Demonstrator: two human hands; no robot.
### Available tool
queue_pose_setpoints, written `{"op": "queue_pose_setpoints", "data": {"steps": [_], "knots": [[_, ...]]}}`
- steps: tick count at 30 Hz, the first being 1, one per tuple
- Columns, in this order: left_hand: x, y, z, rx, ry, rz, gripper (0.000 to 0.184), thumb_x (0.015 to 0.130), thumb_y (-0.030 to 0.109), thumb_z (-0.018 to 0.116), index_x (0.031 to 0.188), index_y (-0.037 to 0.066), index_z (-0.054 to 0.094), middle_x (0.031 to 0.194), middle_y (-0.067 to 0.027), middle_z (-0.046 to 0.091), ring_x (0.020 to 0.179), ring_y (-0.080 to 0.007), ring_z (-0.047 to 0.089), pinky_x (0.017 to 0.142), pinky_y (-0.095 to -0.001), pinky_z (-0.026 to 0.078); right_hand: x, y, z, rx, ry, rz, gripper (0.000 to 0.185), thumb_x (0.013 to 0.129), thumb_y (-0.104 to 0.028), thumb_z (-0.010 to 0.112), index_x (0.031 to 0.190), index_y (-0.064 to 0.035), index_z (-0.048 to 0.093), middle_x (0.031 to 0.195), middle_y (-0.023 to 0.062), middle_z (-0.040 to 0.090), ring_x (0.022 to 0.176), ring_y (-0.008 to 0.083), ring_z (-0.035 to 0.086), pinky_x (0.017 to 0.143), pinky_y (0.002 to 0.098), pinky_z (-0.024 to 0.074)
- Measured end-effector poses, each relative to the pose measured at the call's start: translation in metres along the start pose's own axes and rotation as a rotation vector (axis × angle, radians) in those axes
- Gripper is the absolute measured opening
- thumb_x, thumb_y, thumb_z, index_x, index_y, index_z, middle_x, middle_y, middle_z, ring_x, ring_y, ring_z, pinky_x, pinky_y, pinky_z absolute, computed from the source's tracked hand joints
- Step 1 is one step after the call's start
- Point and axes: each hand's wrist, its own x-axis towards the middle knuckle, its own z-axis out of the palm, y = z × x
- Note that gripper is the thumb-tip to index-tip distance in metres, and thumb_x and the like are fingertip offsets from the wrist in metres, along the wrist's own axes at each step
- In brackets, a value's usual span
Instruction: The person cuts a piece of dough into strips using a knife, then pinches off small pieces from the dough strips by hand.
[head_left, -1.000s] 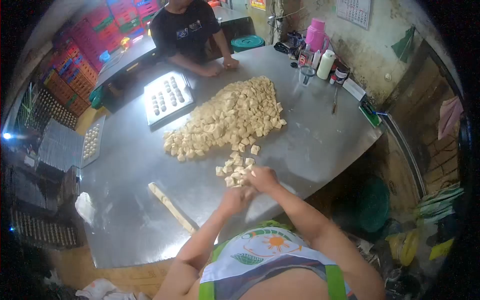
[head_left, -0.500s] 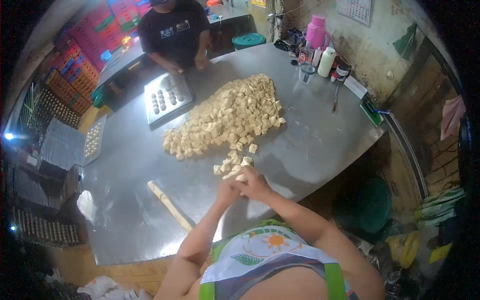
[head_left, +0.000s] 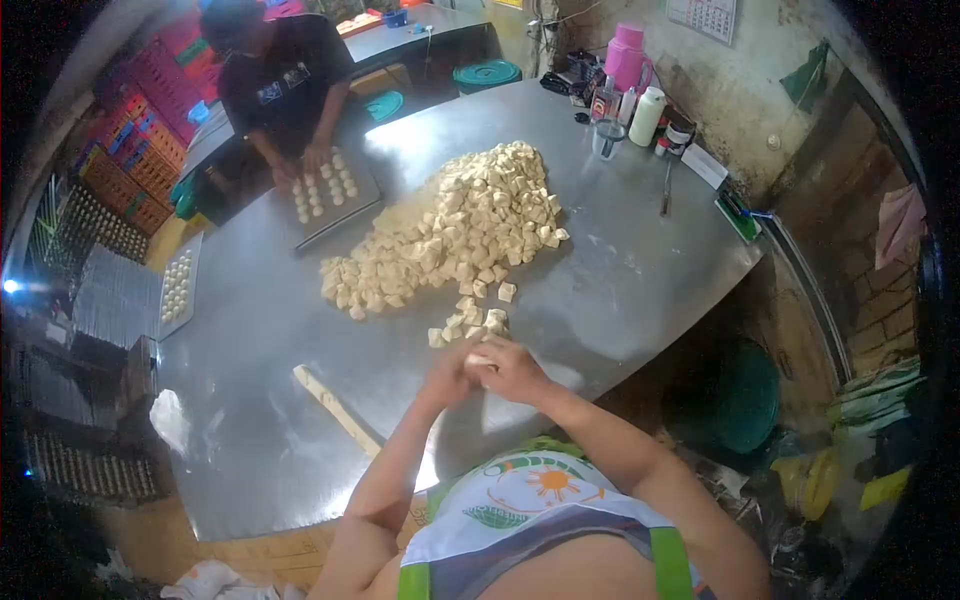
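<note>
My left hand [head_left: 449, 374] and my right hand [head_left: 512, 370] meet near the table's front edge, fingers curled together around a piece of dough [head_left: 482, 360] that shows only in part between them. Just beyond them lie several small cut dough pieces [head_left: 462, 320]. Farther back spreads a large heap of dough pieces [head_left: 450, 230]. A long dough strip [head_left: 336, 409] rests on the metal table [head_left: 260, 440] to the left of my left hand.
Across the table a person [head_left: 285, 100] in a dark shirt has both hands at a tray [head_left: 345, 205] of dough balls. Another tray [head_left: 181, 290] lies at the left edge, near a white lump [head_left: 169, 418]. Bottles [head_left: 647, 115] and a pink jug [head_left: 626, 60] stand back right.
My hands have come together around the dough piece and shifted slightly from the small pieces. The other person has moved left, leaning over the tray with both hands on it.
</note>
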Motion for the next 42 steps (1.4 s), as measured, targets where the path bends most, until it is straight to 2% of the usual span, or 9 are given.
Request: {"op": "queue_pose_setpoints", "data": {"steps": [9, 13, 17, 21, 27, 30, 32, 36, 42], "knots": [[-0.016, 0.045, -0.006, 0.162, -0.256, -0.067, 0.014, 0.084, 0.008, 0.065, 0.098, 0.005, 0.068, 0.086, -0.0137, 0.069, 0.077, -0.0293, 0.066, 0.071, -0.0393, 0.053, 0.012, 0.056, -0.002, -0.476, -0.029, 0.565, 0.046, 0.078, -0.044, 0.074, 0.101, -0.0054, 0.065, 0.094, 0.0215, 0.066, 0.089, 0.0389, 0.064, 0.080, 0.0448, 0.0516], [-0.015, 0.012, -0.024, -0.160, -0.135, -0.335, 0.041, 0.082, 0.000, 0.062, 0.122, 0.008, 0.062, 0.105, -0.0108, 0.069, 0.088, -0.0172, 0.063, 0.075, -0.0302, 0.050, 0.001, 0.052, 0.011, -0.551, 0.041, 0.346, 0.063, 0.077, -0.046, 0.076, 0.122, -0.0064, 0.057, 0.132, 0.0180, 0.053, 0.092, 0.0383, 0.065, 0.081, 0.0450, 0.0519], [-0.005, 0.007, -0.028, 0.331, 0.176, 0.256, 0.052, 0.082, -0.004, 0.054, 0.132, 0.009, 0.056, 0.103, -0.0074, 0.068, 0.087, -0.0158, 0.062, 0.073, -0.0270, 0.050, 0.007, -0.006, 0.024, -0.053, 0.055, 0.110, 0.044, 0.082, -0.032, 0.074, 0.114, -0.0054, 0.062, 0.109, 0.0167, 0.063, 0.094, 0.0353, 0.064, 0.081, 0.0425, 0.0509], [-0.001, 0.003, -0.044, -0.139, -0.270, -0.322, 0.034, 0.083, 0.003, 0.062, 0.117, 0.006, 0.064, 0.109, -0.0155, 0.068, 0.099, -0.0299, 0.066, 0.086, -0.0388, 0.050, 0.019, -0.014, 0.033, -0.166, 0.196, -0.071, 0.028, 0.083, -0.023, 0.068, 0.104, -0.0048, 0.065, 0.101, 0.0200, 0.066, 0.090, 0.0361, 0.065, 0.076, 0.0430, 0.0508], [-0.023, 0.043, -0.038, 0.362, -0.319, -0.062, 0.011, 0.086, 0.008, 0.064, 0.093, 0.000, 0.067, 0.081, -0.0109, 0.069, 0.072, -0.0182, 0.064, 0.069, -0.0317, 0.052, 0.018, 0.068, 0.034, -0.467, -0.039, 0.646, 0.032, 0.085, -0.032, 0.070, 0.101, -0.0053, 0.065, 0.094, 0.0172, 0.068, 0.084, 0.0335, 0.067, 0.074, 0.0418, 0.0511], [-0.014, 0.042, -0.043, -0.160, -0.185, -0.005, 0.023, 0.081, 0.017, 0.075, 0.091, -0.001, 0.066, 0.073, -0.0108, 0.067, 0.068, -0.0243, 0.066, 0.071, -0.0365, 0.053, -0.006, 0.079, 0.020, -0.167, 0.041, 0.387, 0.067, 0.079, -0.032, 0.078, 0.133, -0.0028, 0.050, 0.110, 0.0194, 0.064, 0.097, 0.0307, 0.064, 0.085, 0.0404, 0.0504], [-0.009, 0.004, -0.065, 0.179, -0.176, -0.452, 0.049, 0.071, 0.026, 0.083, 0.109, 0.004, 0.062, 0.103, -0.0188, 0.066, 0.098, -0.0362, 0.064, 0.084, -0.0456, 0.051, -0.008, 0.043, 0.001, 0.136, -0.090, 0.444, 0.103, 0.070, -0.029, 0.085, 0.152, -0.0066, 0.027, 0.141, 0.0233, 0.045, 0.116, 0.0361, 0.055, 0.098, 0.0420, 0.0468], [-0.036, -0.084, -0.040, 0.525, -0.212, -0.365, 0.096, 0.054, 0.022, 0.092, 0.133, 0.003, 0.041, 0.141, -0.0286, 0.039, 0.130, -0.0482, 0.037, 0.104, -0.0479, 0.043, -0.045, 0.098, 0.012, -0.438, 0.004, 0.154, 0.111, 0.064, -0.027, 0.087, 0.153, -0.0087, 0.024, 0.151, 0.0265, 0.028, 0.120, 0.0420, 0.053, 0.099, 0.0436, 0.0475], [0.042, -0.139, 0.007, 0.425, -0.020, -0.274, 0.086, 0.064, 0.019, 0.084, 0.135, 0.002, 0.038, 0.138, -0.0291, 0.035, 0.131, -0.0486, 0.030, 0.106, -0.0509, 0.037, 0.064, 0.121, 0.002, -0.437, 0.007, 0.352, 0.107, 0.060, -0.041, 0.087, 0.147, -0.0104, 0.033, 0.148, 0.0304, 0.024, 0.117, 0.0463, 0.054, 0.093, 0.0482, 0.0499]]}}
